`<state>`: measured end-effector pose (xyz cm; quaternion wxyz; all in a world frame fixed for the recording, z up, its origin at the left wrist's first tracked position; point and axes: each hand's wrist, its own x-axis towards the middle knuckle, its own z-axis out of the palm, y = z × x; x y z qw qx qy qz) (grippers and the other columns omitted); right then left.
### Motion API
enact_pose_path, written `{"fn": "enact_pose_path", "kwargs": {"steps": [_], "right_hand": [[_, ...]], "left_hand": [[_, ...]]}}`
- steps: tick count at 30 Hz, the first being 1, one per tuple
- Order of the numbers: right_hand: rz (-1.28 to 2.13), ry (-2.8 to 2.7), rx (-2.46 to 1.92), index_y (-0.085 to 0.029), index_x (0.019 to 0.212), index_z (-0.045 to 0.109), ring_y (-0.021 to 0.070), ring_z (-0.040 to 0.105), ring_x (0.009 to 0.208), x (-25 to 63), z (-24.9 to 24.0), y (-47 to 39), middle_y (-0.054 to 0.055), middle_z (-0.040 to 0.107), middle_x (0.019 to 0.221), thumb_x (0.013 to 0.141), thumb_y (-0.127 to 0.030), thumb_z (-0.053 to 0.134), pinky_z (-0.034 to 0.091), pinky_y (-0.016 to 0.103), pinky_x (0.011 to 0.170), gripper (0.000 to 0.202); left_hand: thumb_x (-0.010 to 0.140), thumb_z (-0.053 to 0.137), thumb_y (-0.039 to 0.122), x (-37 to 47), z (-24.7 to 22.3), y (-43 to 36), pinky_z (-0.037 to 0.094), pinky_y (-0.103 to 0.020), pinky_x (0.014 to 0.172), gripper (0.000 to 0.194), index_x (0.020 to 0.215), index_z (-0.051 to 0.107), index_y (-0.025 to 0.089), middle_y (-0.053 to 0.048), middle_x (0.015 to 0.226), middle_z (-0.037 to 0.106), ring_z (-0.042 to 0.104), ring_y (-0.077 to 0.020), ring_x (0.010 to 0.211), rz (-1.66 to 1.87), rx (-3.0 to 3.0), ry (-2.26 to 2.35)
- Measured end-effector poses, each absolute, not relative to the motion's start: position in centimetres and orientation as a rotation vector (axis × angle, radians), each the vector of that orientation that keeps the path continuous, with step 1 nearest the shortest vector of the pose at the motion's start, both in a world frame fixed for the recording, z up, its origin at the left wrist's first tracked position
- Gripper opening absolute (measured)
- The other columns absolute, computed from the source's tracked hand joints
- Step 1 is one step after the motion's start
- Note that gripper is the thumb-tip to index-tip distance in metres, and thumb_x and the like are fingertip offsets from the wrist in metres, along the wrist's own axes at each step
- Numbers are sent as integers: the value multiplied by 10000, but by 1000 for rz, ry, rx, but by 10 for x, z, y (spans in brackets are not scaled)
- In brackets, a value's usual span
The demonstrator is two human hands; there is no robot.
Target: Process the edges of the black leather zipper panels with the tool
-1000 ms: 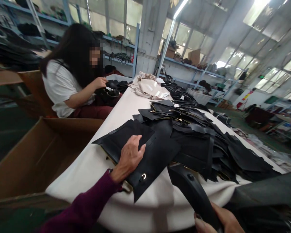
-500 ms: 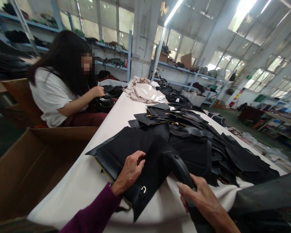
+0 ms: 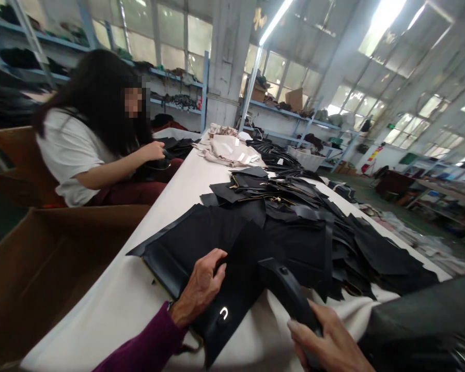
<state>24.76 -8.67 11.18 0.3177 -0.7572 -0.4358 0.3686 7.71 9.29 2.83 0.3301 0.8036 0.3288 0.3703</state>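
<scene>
Near the table's front, a black bag piece (image 3: 243,289) lies spread out, with a shiny U-shaped metal fitting (image 3: 223,312) and a yellowish edge on its left side. My left hand (image 3: 201,284), in a purple sleeve, rests on it with fingers curled and thumb and forefinger closed on the dark material. My right hand (image 3: 325,336) is wrapped around the handle of a black curved handheld tool (image 3: 289,289). The tool's broad front end is over the right part of the bag piece; whether it touches is unclear. Its lower end runs out of the picture.
A white-covered table (image 3: 178,191) carries stacks of black bag pieces (image 3: 294,222) and beige pieces (image 3: 232,150). At left stands a large open cardboard box (image 3: 101,217); beyond it a seated person (image 3: 101,134) handles something dark. A dark machine part (image 3: 426,315) juts in at right.
The tool and my right hand sit slightly lower in the view. My left hand keeps its grip on the bag piece. The whole scene has shifted a little left.
</scene>
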Motion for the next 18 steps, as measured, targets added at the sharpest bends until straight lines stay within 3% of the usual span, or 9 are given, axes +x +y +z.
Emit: {"fn": "enact_pose_path", "kwargs": {"steps": [5, 9, 14, 18], "right_hand": [[884, -1078, -1963, -194, 715, 479, 107, 501, 380, 262, 117, -74, -68, 524, 452, 804, -385, 513, 379, 194, 370, 213], [787, -1043, -1970, -201, 674, 468, 110, 500, 402, 280, 133, -94, -63, 525, 458, 823, -410, 485, 385, 210, 405, 258], [749, -992, -2026, -206, 581, 485, 133, 514, 442, 297, 146, -141, -34, 539, 459, 814, -465, 490, 414, 247, 483, 348], [734, -932, -2095, -219, 573, 506, 138, 498, 426, 299, 134, -178, -33, 522, 437, 797, -505, 477, 421, 244, 464, 364]], "left_hand": [[816, 401, 236, 79, 29, 98, 432, -241, 657, 174, 882, 547, 168, -10, 755, 590, 549, -134, 673, 823, 2050, 890], [814, 411, 277, 81, 15, 102, 439, -259, 641, 169, 851, 540, 174, -4, 716, 581, 551, -145, 646, 772, 2107, 965], [768, 504, 364, 84, 9, 108, 450, -341, 808, 318, 976, 574, 135, -95, 962, 631, 582, -231, 914, 830, 2159, 1024], [801, 453, 391, 76, 36, 123, 479, -274, 691, 307, 872, 612, 139, -40, 830, 652, 603, -191, 773, 766, 2145, 987]]}}
